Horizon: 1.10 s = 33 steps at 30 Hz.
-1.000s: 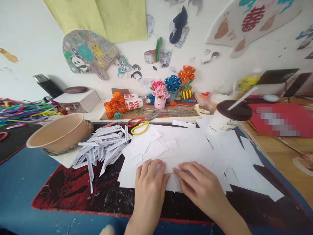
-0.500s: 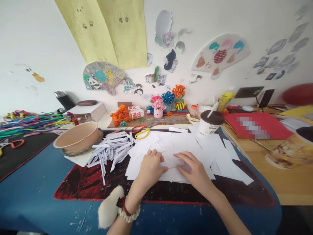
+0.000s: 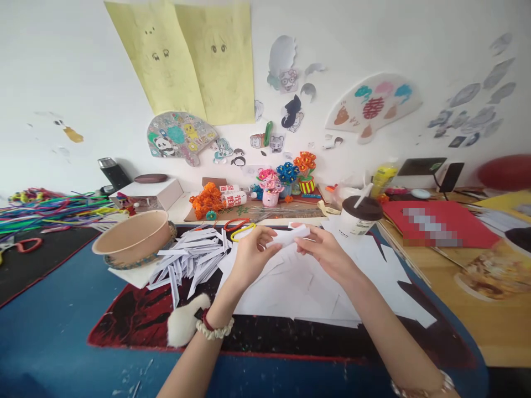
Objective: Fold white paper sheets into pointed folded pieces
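Note:
Between both hands a small folded piece of white paper (image 3: 288, 236) is held above the sheets. My left hand (image 3: 255, 254) pinches its left end with thumb and fingers. My right hand (image 3: 321, 249) grips its right end the same way. Beneath them, loose white paper sheets (image 3: 286, 293) lie spread and overlapping on the dark red-and-black mat (image 3: 136, 320). Left of the sheets is a heap of folded paper strips (image 3: 193, 254). Scissors with a yellow handle (image 3: 240, 232) lie just beyond my left hand, partly hidden by it.
A beige bowl (image 3: 133, 235) stands left of the strips. At the right rear is a lidded cup with a straw (image 3: 359, 221). Pipe-cleaner flowers (image 3: 271, 193) line the back, by the wall. A red folder (image 3: 435, 224) lies on the wooden desk at right.
Both hands have risen from the sheets and moved away from me, lifting the folded paper. The view has tilted slightly upward.

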{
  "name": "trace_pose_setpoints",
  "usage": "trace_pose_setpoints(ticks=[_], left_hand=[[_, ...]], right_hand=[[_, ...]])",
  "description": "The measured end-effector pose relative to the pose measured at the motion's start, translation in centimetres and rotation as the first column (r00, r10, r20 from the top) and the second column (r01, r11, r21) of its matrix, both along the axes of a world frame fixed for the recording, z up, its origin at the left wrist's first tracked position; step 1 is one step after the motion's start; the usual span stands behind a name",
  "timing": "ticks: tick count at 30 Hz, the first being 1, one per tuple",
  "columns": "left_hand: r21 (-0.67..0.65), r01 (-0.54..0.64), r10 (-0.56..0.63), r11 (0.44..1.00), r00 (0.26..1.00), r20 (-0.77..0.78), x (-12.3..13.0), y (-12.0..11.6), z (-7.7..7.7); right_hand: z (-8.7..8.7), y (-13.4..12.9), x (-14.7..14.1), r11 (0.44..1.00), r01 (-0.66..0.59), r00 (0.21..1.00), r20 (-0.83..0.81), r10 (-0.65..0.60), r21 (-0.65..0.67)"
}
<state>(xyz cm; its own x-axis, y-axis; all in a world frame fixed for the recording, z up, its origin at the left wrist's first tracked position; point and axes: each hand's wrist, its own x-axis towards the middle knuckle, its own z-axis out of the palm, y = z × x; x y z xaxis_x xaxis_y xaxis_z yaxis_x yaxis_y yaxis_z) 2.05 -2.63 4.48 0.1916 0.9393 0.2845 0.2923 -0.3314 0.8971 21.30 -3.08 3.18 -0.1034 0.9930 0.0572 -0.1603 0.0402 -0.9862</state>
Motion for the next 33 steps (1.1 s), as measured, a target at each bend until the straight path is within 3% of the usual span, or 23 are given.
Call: trace_pose_setpoints(ticks=[2,5,9,12,16,23,29,33], left_hand=[[-0.038,0.009,-0.005,0.999,0.994,0.112,0.1,1.5,0.2],[-0.131,0.052,-0.016,0.99,0.965,0.263,0.3,3.0,0.0],[-0.242,0.099,0.002,0.965,0.922,0.387,0.6,3.7,-0.7],[-0.294,0.125,-0.025,0.948,0.947,0.32,0.6,3.5,-1.1],[-0.31,0.084,-0.015,0.947,0.976,0.218,0.3,3.1,-0.8],[-0.354,0.137,-0.017,0.925,0.946,0.323,0.3,2.5,-0.4],[-0.326,0.035,0.095,0.945,0.923,0.372,0.6,2.4,-1.0],[-0.323,0.059,0.075,0.945,0.919,0.386,0.6,2.4,-1.0]], right_hand=[[0.5,1.6,-0.4,0.999,-0.043,0.997,-0.07,0.041,-0.028],[0.1,3.3,-1.0,1.0,0.0,0.994,-0.107,-0.001,-0.015],[-0.6,3.8,-1.2,0.999,0.041,0.991,-0.125,-0.044,-0.027],[-0.7,3.4,-0.8,0.996,0.006,0.998,-0.062,-0.012,-0.09],[-0.6,2.9,0.0,0.999,0.025,1.0,0.01,-0.025,-0.043],[-0.6,2.5,0.2,0.997,0.064,0.998,0.023,-0.063,-0.043],[-0.4,2.4,0.1,0.998,0.05,0.998,0.044,-0.049,-0.036],[-0.4,2.4,0.4,0.998,0.037,0.998,0.062,-0.034,-0.056]])
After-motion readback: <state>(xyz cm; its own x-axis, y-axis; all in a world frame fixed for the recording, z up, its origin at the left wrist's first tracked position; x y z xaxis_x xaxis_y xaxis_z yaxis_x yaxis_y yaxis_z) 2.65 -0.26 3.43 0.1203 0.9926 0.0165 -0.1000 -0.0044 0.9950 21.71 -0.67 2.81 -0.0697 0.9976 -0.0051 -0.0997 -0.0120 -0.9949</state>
